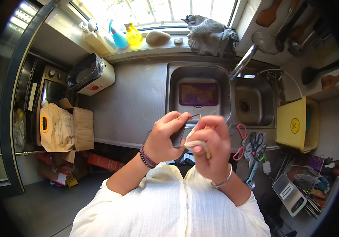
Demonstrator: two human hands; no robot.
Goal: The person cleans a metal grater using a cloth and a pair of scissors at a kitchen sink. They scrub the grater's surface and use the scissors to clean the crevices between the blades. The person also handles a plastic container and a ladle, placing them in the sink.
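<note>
Held up in front of my chest, my left hand [165, 136] grips a dark flat object with a thin metal rim [177, 137]; fingers hide much of it, so its exact kind is unclear. My right hand [213, 143], slightly blurred, has its fingers curled around a bunched cream cloth [197, 144]. The cloth is against or very close to the object's right edge. Beyond both hands, a rectangular container with a purple rim [199, 94] lies in the larger basin of the steel sink [175, 74].
Right of the sink is a yellow plastic bin [289, 127]; pink-handled scissors [239, 154] and dark-handled scissors [257, 142] hang nearby. The faucet [243, 62] reaches over the basins. A lined trash bin [98, 75] and cardboard box [83, 129] stand left. Spray bottles [119, 38] line the sill.
</note>
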